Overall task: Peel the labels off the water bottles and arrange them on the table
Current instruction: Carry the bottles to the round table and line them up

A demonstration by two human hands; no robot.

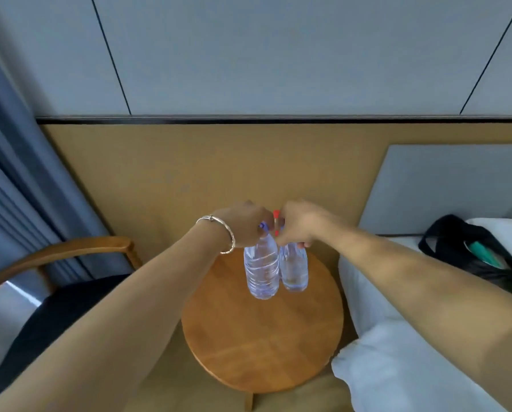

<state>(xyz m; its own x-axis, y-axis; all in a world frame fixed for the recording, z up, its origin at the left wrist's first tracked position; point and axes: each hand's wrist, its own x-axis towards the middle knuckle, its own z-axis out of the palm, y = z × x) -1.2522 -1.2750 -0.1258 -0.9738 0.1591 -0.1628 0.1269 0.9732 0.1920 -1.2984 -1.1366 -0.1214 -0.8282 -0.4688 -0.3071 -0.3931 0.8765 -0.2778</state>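
Observation:
Two clear water bottles stand side by side at the far part of a round wooden table (263, 346), touching or nearly so. The left bottle (261, 269) is ribbed and has a blue cap. My left hand (246, 224), with a bangle on the wrist, grips its neck from above. The right bottle (294, 270) is smoother, and my right hand (298, 223) grips its top. No label shows on either bottle body. A small red thing (276, 215) peeks out between my two hands; what it is cannot be told.
A wooden armchair (70, 251) with a dark seat stands left of the table, by blue curtains. A bed with white linen (397, 367) lies to the right, with a black bag (481, 257) on it. Behind the table is a tan wall panel.

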